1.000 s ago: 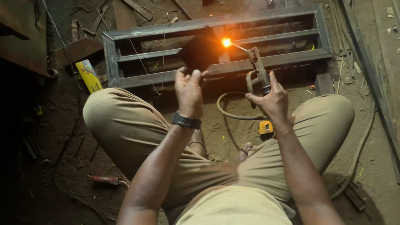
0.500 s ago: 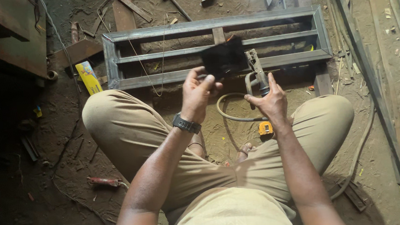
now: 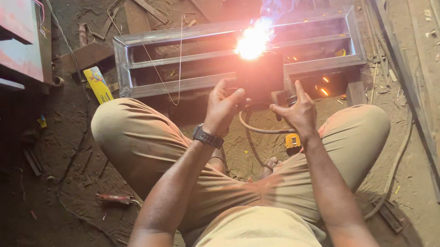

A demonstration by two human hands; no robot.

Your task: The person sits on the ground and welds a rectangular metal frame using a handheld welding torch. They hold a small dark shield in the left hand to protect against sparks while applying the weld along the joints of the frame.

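Clamped on a dark shield [image 3: 259, 81], the left hand [image 3: 224, 107] masks the arc at the frame [image 3: 139, 88]'s near rail, while the right hand [image 3: 297, 113] grips the holder [image 3: 287, 100].

Metal frame [image 3: 185, 84] on littered dirt floor [image 3: 54, 215]

The person sits cross-legged, both bare forearms reaching forward over the knees. The left hand [image 3: 222, 106] is raised at the centre, wrist bent back, fingers curled and thumb up in a grasp; a dark watch circles the wrist. The right hand [image 3: 296, 111], just to its right, is closed in a grip, index finger pointing far and upward.
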